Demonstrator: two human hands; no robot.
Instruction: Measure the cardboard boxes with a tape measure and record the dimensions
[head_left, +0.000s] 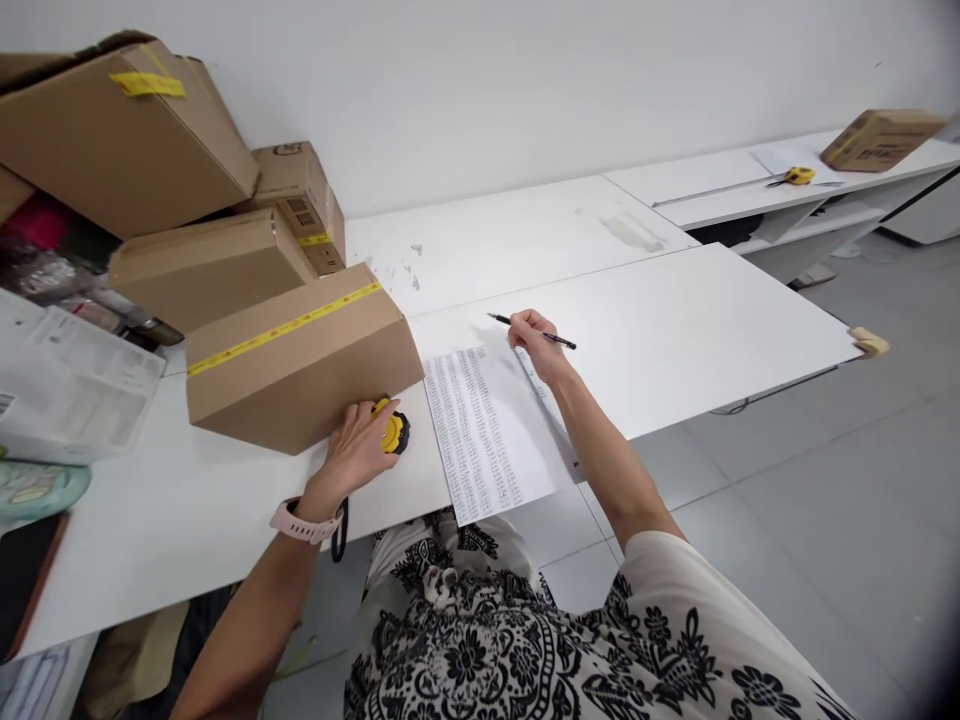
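My left hand [358, 447] is closed around a yellow and black tape measure [394, 432] at the table's front edge. Right behind it stands a cardboard box [300, 365] with a strip of yellow tape along its top. Between the fingers of my right hand [536, 340] is a black pen [559, 341], its tip pointing left above the table. Below the pen lies a printed sheet [480, 440] with columns of small text, its near edge overhanging the table. A ruler-like strip [544, 395] lies on the sheet's right side, partly hidden by my right forearm.
Several cardboard boxes [120, 130] are stacked at the left against the wall. A phone-like dark slab [30, 570] lies at the far left. On the far right shelf are another tape measure [799, 176] and a box [881, 140]. The white table [675, 330] has a padded corner [868, 342].
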